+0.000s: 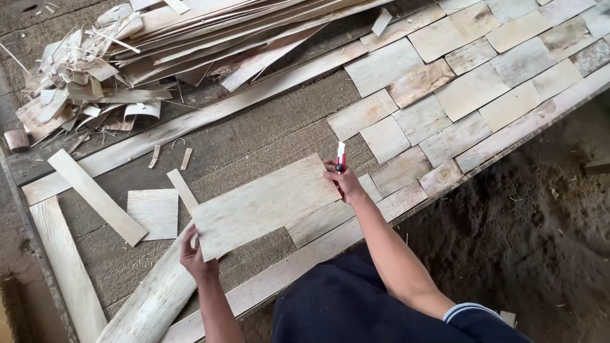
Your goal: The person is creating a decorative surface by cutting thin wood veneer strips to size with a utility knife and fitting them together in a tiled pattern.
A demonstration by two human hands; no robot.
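A long pale sheet of wood veneer [264,204] lies slanted across the coarse brown mat. My left hand [197,257] grips its near left corner, thumb on top. My right hand [343,180] is at the sheet's far right end and holds a red and white utility knife [340,157] upright, its tip pointing away from me. The sheet's right end overlaps the veneer pieces laid like tiles [445,108] on the right.
A heap of veneer strips and offcuts [159,44] lies at the back left. Loose strips [95,197] and a square piece [154,213] rest on the mat at left. Long planks [190,124] frame the mat. Bare dirt floor [540,241] is at right.
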